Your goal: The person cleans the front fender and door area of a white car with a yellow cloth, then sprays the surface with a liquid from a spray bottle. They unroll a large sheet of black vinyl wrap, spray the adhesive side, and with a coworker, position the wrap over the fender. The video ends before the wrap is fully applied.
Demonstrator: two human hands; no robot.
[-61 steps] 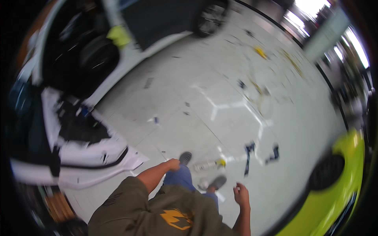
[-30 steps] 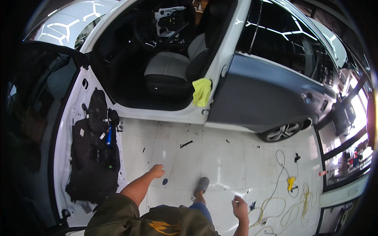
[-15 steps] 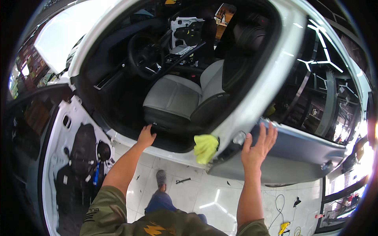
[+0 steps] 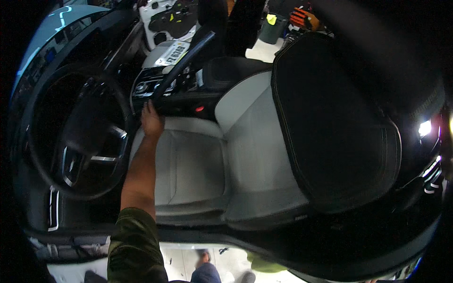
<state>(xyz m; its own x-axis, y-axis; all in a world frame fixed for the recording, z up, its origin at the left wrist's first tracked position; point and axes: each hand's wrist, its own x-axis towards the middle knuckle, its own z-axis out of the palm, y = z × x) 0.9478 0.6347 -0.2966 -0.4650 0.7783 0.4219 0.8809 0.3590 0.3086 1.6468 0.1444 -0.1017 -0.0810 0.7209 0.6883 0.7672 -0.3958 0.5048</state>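
My left hand (image 4: 152,120) reaches across the front seat (image 4: 193,165), beside the centre console (image 4: 177,101). Its fingers stretch forward, at the lower end of a long dark strip (image 4: 186,61) that slants over the console. Whether the fingertips touch the strip is hard to tell; no grip around it shows. The steering wheel (image 4: 123,101) is just left of the hand. A red seat-belt buckle button (image 4: 200,109) sits to its right. My right hand is out of view.
A white plate (image 4: 173,53) lies beyond the console. The black-and-grey seatback (image 4: 264,141) fills the right. The door sill (image 4: 198,234) runs below. A yellow-green cloth (image 4: 264,262) hangs outside near the lower edge. Past the far opening stands a dark bin (image 4: 272,32).
I have leaned into the car, and the view has moved in over the seat. My left hand has gone from the seat's near side to the console. My right hand has left the view.
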